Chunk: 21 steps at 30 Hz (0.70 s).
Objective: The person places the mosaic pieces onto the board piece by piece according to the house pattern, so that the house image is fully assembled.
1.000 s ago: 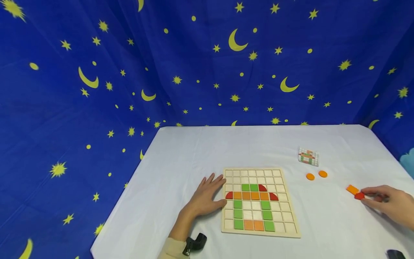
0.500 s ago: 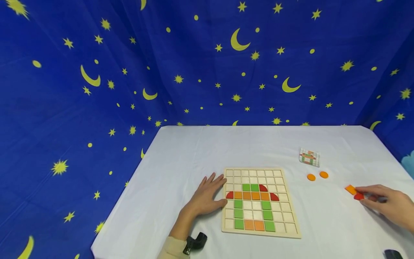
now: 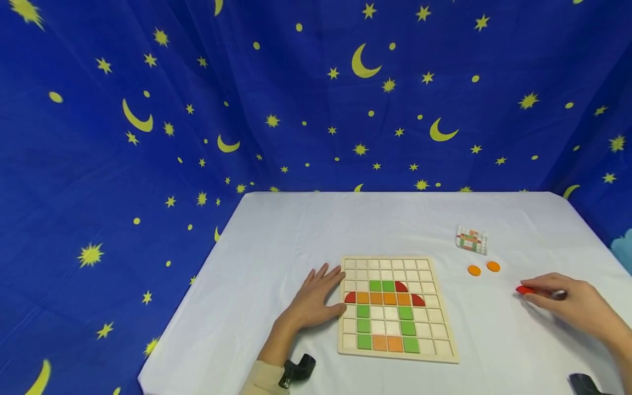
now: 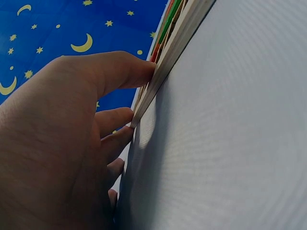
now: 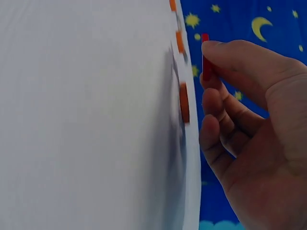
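Note:
In the head view, my right hand point(image 3: 573, 304) is over the table at the right, pinching a thin red tile point(image 3: 524, 289) between thumb and fingertips. The right wrist view shows that tile edge-on above the white cloth, the other fingers loosely bent. Below it, an orange tile point(image 5: 184, 103) lies on the cloth; the hand hides it from the head view. My left hand point(image 3: 313, 302) lies with fingers spread, thumb and fingertips touching the left edge of a wooden grid board point(image 3: 438, 331). Green, orange and red tiles sit in several of its squares.
Two orange discs point(image 3: 493, 266) lie to the right of the board. Behind them is a small card point(image 3: 471, 240) with a printed grid pattern. A blue curtain point(image 3: 296, 82) with stars and moons hangs around the table's far and left sides.
My right hand has picked up the red tile from beside the orange one and moved a little left with it. My left hand stays in place at the board's edge.

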Tool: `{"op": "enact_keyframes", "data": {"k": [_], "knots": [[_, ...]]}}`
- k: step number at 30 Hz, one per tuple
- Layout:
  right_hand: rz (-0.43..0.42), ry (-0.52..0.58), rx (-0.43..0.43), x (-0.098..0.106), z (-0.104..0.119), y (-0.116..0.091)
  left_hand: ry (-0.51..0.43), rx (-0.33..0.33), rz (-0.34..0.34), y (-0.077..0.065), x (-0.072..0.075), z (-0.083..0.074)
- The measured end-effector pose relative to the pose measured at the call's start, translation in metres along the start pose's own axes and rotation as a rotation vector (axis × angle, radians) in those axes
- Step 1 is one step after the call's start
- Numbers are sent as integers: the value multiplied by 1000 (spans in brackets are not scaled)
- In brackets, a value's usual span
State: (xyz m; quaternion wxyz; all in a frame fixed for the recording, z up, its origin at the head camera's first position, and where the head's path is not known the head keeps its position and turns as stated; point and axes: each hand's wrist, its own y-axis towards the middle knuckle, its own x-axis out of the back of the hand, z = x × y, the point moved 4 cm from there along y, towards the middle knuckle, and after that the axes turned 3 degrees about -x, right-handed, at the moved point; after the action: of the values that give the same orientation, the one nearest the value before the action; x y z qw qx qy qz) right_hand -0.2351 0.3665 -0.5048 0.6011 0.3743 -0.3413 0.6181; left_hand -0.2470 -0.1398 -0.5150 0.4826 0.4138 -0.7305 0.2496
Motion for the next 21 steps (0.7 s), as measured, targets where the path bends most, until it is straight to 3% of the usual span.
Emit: {"op": "enact_keyframes", "data": {"k": [12, 21], "knots": [[74, 101, 135, -19, 62, 22, 7, -18, 0, 1, 0, 0], [85, 166, 300, -37, 111, 42, 0, -14, -5, -1, 0, 0]]}}
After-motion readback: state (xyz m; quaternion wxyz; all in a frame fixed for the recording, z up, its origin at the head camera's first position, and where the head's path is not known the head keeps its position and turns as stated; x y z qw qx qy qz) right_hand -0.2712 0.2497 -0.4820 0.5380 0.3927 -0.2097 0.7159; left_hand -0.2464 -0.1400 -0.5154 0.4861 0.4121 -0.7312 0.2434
